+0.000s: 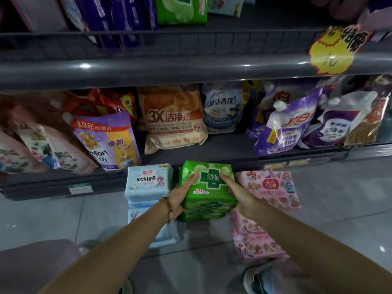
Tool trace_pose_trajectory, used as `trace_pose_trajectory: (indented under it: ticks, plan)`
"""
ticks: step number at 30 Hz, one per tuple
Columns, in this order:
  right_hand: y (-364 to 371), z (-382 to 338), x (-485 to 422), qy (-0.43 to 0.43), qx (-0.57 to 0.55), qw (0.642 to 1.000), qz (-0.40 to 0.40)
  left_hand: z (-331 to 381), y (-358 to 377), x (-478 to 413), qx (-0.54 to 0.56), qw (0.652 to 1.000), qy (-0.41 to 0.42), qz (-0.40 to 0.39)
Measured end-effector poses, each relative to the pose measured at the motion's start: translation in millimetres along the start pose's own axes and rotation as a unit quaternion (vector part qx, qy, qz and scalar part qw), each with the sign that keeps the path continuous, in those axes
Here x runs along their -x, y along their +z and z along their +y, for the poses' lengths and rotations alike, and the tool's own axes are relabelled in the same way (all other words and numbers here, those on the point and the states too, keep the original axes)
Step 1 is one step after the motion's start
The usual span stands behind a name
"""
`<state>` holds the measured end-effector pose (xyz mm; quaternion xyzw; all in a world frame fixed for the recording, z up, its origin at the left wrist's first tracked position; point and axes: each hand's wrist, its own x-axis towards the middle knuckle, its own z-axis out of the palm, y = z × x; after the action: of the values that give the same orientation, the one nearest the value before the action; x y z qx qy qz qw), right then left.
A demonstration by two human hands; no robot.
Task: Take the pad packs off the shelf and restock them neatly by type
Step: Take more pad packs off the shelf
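Both hands grip one green pad pack (pixel 206 192): the left hand (pixel 180 196) clasps its 9 o'clock side and the right hand (pixel 239 194) its 3 o'clock side, fingers curled over the top. The pack sits low by the tiled floor (pixel 42 219), between the blue pad packs (pixel 148 181) at 9 o'clock and the pink pad packs (pixel 269 187) at 3 o'clock. At 12 o'clock, the bottom shelf (pixel 233 145) holds detergent bags (pixel 174 117).

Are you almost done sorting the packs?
About halfway, I'd guess. The blue packs and pink packs already lie in separate piles on the floor. The left hand and right hand hold the green stack between them. One green pack and purple packs still sit on the upper shelf.
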<state>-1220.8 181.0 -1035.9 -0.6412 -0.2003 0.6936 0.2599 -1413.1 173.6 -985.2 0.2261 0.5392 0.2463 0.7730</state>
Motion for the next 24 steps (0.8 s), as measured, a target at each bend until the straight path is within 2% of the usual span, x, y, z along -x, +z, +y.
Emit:
trace_pose_trajectory:
  ticks: [3,7,10,15,20,24]
  plan:
    - [10.1,-0.7,0.1,-0.024,0.022,0.999,0.009,-16.4,-9.7,-15.0,0.016,0.998,-0.011,0.056]
    - [14.8,4.7,-2.6,-0.01,0.085,0.996,0.013,-56.1,-30.5,-59.9,-0.004,0.99,-0.029,0.136]
    - [15.3,11.0,-7.0,-0.031,0.124,0.991,0.029,-45.9,-19.6,-42.3,-0.052,0.983,-0.029,0.173]
    - [13.6,10.0,-14.5,-0.053,0.103,0.992,0.057,-27.6,-4.6,-28.0,-0.13,0.971,0.02,0.2]
    - [17.7,3.5,-4.8,-0.05,0.198,0.975,0.087,-28.1,-4.6,-28.5,-0.189,0.958,0.023,0.216]
    - [18.9,-12.1,10.7,-0.08,0.265,0.954,0.114,-22.2,2.5,-14.1,-0.201,0.961,0.005,0.192]
